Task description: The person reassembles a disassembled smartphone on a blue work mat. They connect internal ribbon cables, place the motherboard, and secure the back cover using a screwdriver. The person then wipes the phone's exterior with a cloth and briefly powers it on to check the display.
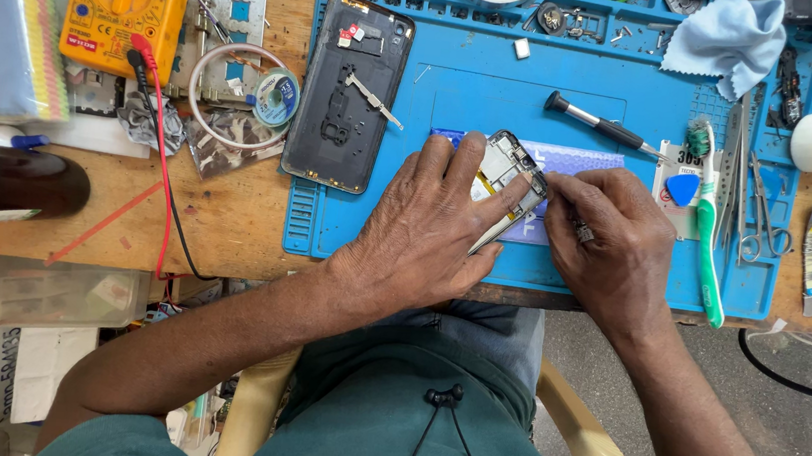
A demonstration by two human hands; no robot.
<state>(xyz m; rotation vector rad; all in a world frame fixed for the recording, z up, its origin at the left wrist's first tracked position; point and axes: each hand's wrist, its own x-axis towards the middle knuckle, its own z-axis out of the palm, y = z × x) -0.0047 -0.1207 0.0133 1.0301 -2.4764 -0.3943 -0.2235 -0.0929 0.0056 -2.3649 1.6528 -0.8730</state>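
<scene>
Blue mat (460, 93) carries an opened phone (503, 183), tilted, near its front edge. Left hand (426, 225) lies over it, fingers wrapped, pinning it down; right hand (611, 240) pinches at its right rim. Steady pressure and small moves seem wise. Screwdriver (598, 125) and back cover (348, 91) lie nearby on the crowded wooden bench (226, 219).
</scene>
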